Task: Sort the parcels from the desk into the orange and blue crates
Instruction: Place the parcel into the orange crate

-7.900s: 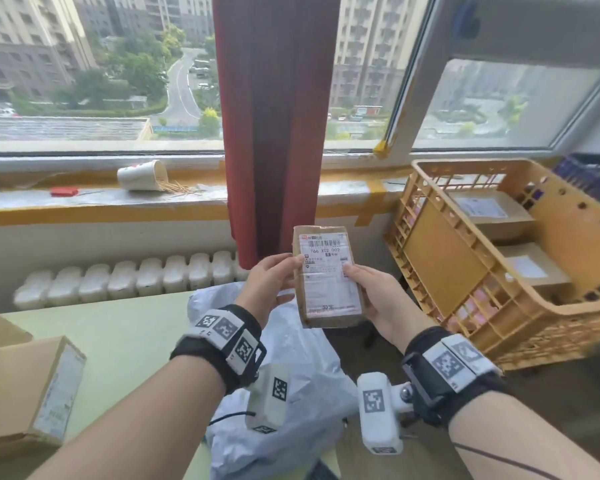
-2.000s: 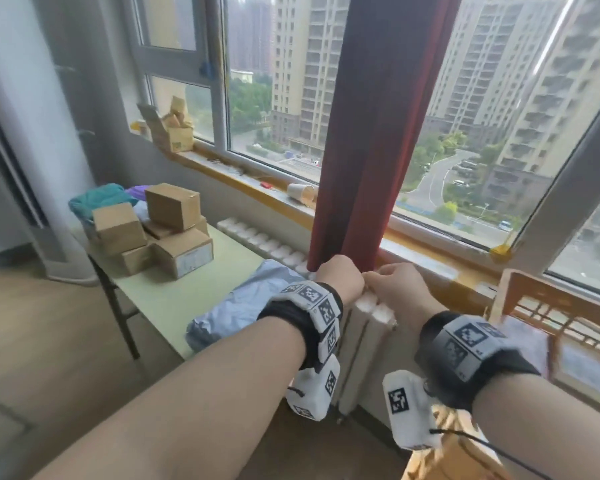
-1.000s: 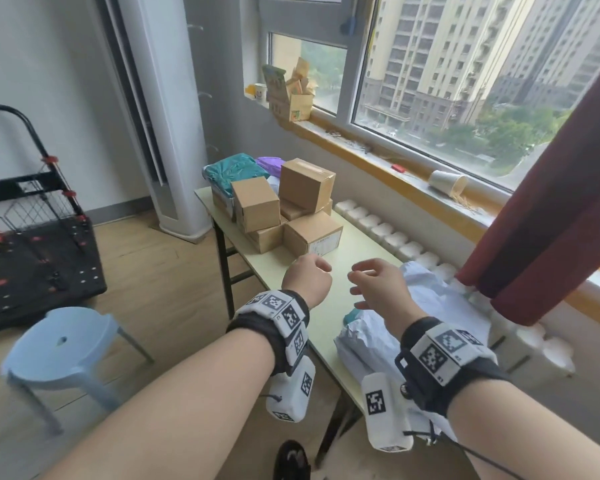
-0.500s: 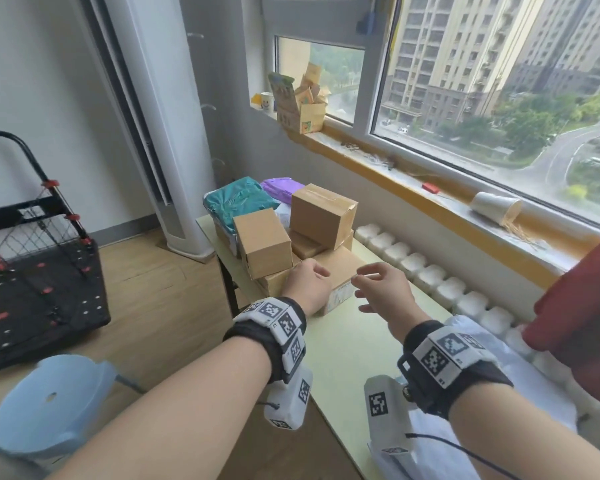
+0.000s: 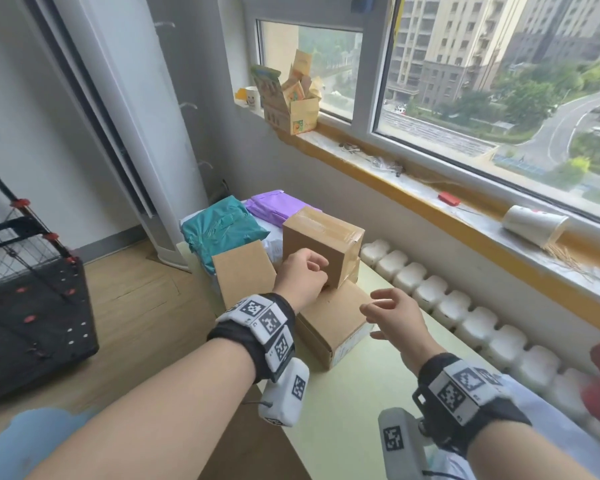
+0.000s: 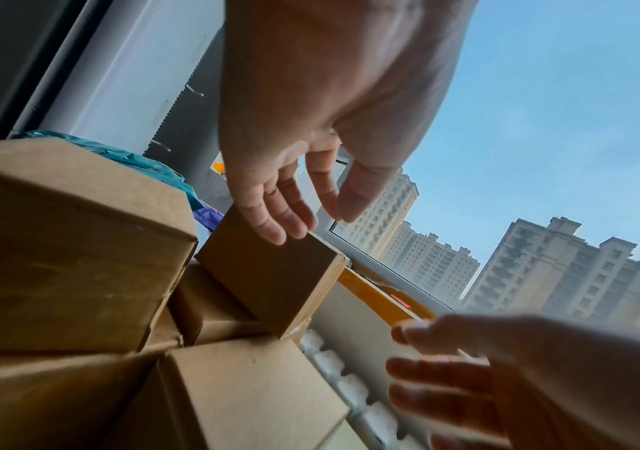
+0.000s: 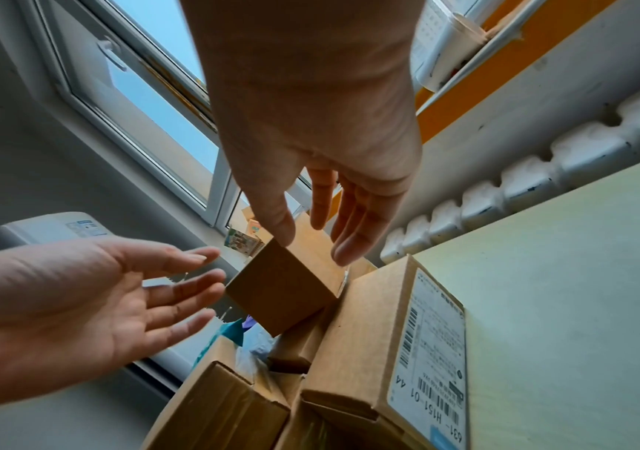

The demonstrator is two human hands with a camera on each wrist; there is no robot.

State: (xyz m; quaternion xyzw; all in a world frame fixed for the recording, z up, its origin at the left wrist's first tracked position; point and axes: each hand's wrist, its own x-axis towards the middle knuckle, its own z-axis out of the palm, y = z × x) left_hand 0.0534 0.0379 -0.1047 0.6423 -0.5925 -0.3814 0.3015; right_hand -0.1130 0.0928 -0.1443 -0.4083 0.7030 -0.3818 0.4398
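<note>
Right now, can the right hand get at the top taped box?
Probably yes. The right hand is open and empty, short of the top taped box, with nothing between them. The left hand is at the box's near-left face, leaving its right side free.

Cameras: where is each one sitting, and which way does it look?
Head: worn on the head, looks down at the desk; both forearms, left hand, right hand show.
Left wrist: looks along the fingers at the top box; both hands show.
Right wrist: looks along the fingers at that box; both hands show.
All three share the top box.
</note>
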